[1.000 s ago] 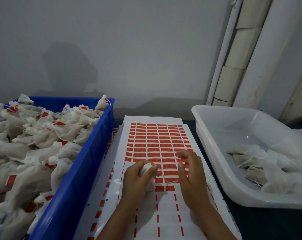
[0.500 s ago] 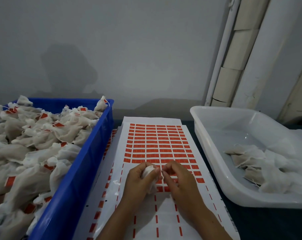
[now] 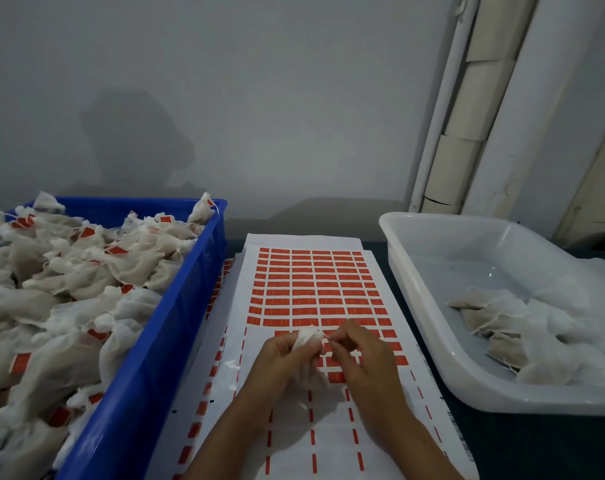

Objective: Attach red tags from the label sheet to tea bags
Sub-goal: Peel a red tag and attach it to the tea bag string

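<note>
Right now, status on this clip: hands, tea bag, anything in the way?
Left hand grips tea bag. Right hand fingers pinch at its top, over label sheet. Nothing in the way.

Packing workshop, blue crate (image 3: 176, 327) (tagged bags), label sheet (image 3: 314, 289)

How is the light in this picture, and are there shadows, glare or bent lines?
Head view: dim, soft light; a blurred shadow of the person on the grey wall; a small glare spot inside the white tub; the wide lens bends the pipe and tilts the blue crate.
</note>
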Demonstrator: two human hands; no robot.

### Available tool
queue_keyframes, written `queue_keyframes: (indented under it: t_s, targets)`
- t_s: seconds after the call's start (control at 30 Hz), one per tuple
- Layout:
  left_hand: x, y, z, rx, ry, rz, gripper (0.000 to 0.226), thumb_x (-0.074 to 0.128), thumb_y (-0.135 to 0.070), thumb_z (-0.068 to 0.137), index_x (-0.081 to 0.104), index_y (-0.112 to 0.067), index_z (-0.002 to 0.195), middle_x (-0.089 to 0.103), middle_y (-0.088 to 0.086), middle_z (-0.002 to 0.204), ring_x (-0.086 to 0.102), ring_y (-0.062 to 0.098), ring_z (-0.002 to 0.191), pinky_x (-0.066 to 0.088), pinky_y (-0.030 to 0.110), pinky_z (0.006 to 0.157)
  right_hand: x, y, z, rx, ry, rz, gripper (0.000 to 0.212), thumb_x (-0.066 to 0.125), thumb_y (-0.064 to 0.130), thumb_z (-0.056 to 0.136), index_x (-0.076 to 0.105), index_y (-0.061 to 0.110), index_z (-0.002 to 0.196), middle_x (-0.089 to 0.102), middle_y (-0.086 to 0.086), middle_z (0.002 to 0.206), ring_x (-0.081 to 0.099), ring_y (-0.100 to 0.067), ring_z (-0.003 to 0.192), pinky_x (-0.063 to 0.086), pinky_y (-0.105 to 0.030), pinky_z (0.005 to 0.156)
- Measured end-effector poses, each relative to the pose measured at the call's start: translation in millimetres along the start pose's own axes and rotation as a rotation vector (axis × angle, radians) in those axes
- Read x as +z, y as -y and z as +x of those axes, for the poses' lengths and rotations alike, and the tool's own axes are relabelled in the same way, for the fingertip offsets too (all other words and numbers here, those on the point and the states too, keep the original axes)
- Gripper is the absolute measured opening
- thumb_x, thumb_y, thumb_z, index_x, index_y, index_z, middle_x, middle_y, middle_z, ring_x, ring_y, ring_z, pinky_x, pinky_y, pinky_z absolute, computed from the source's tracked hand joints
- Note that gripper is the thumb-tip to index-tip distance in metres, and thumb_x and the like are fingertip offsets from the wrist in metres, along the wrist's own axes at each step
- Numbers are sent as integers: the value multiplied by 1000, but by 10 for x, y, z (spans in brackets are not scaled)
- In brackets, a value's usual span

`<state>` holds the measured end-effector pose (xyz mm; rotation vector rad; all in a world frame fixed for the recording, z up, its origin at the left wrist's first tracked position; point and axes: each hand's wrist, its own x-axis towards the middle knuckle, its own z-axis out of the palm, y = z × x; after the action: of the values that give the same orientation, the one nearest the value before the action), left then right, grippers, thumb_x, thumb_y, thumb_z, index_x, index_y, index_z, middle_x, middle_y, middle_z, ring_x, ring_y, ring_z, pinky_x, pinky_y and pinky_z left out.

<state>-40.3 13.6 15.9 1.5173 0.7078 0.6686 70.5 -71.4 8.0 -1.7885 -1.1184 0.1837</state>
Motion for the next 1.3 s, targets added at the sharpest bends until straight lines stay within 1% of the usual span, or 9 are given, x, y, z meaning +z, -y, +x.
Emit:
queue_keyframes:
  t_s: [0.1,0.23,0.4,0.6,0.7,0.83,0.93,1.07,1.3]
  targets:
    - [-17,-10,-2,-47,24,-72,33,54,-50,67,68,-23,80,71,-8,82,63,17,87,48,22,73,10,35,-25,3,27,12,20,47,42,86,61,30,93,64,20,93,61,-3,89,51,-21,88]
    - [-40,19,41,-171,64,-74,38,37,-31,93,44,-17,128,50,5,130,50,21,117,41,31,100,6,27,-6,18,22,15,12,50,32,89,62,29,91,65,17,95,61,-6,88,50,-22,90]
    - [-38,48,-26,-149,-6,-90,30,47,-44,82,51,-28,107,57,-7,108,58,14,93,46,16,67,-2,22,-3,12,7,12,16,50,28,91,56,42,85,63,24,89,60,1,87,50,-16,83]
    - [14,-1,-10,-71,25,-50,12,53,-41,80,64,-37,83,63,-22,87,61,7,81,44,6,52,15,1,2,17,21,26,20,43,43,85,58,39,98,64,24,96,62,0,89,50,-15,85]
    - [52,-37,-34,64,93,-6,20,51,-44,75,66,-57,79,66,-32,86,60,-9,87,44,1,57,11,-16,-2,18,37,-16,23,42,43,87,58,35,100,63,22,98,62,-2,89,49,-14,85]
    - [56,76,44,125,-42,124,16,52,-28,89,62,-40,93,64,-23,99,61,8,95,49,6,67,2,-21,5,19,34,-51,20,45,38,89,60,31,100,64,18,101,61,-4,90,48,-15,88]
    - [39,85,49,192,-128,205,23,52,-30,89,51,-38,111,53,-26,110,56,-2,97,45,1,72,18,-9,-5,12,68,-74,17,47,35,90,59,32,101,63,17,104,60,-3,90,43,-8,86]
    - [51,23,21,216,-93,105,24,56,-25,87,54,-42,105,58,-25,108,60,-1,93,46,1,68,44,-16,-4,37,109,-75,24,47,34,90,59,27,110,63,13,112,59,-3,96,43,-15,95]
    - [49,-7,2,256,-108,65,23,63,-21,82,62,-38,96,65,-14,101,64,5,86,49,7,65,50,-24,-18,26,121,-137,29,46,36,90,57,25,115,62,10,115,59,-4,97,39,-12,93]
